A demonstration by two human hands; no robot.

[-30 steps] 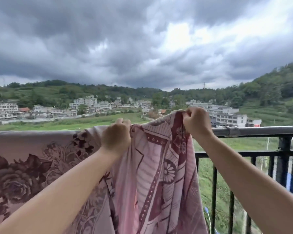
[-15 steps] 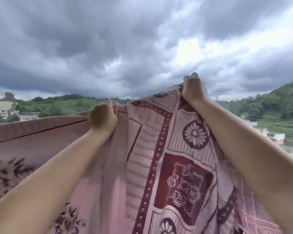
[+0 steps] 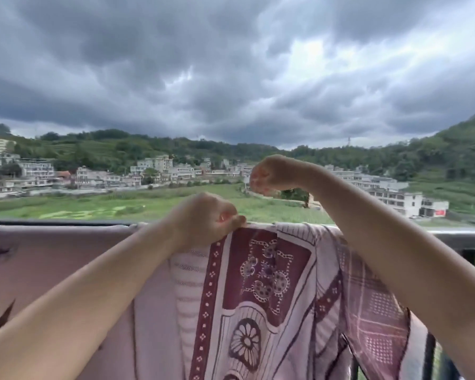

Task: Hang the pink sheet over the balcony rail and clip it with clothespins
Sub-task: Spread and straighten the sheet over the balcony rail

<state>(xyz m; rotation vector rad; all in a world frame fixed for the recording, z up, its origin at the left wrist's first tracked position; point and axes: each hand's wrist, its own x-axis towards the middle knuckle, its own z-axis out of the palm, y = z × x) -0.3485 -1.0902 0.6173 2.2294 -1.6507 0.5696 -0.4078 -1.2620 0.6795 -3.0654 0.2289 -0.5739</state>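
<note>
Half a second ago both hands held the pink patterned cotton sheet (image 3: 261,292) high, its cloth filling the lower view and hiding the rail. Now the cloth has come down and lies draped over the grey metal balcony rail (image 3: 461,238), so the town and fields show again above it. That suggests the throw-over has landed and the hanging step is nearly done; spreading the bunched part and clipping appear to remain, and no clothespins are in view.

The left hand (image 3: 203,219) is at the top of the rail, its fingers curled and pinching the sheet's upper fold right where it crosses the rail. The right hand (image 3: 272,174) is raised above the rail and further out than the left hand, its fingers curled inward. It seems clear of the cloth, though blur makes it hard to tell whether it holds anything.

The sheet hangs below both hands. It runs flat along the rail away to the left of the left hand and gathers in loose folds under the right forearm.
</note>
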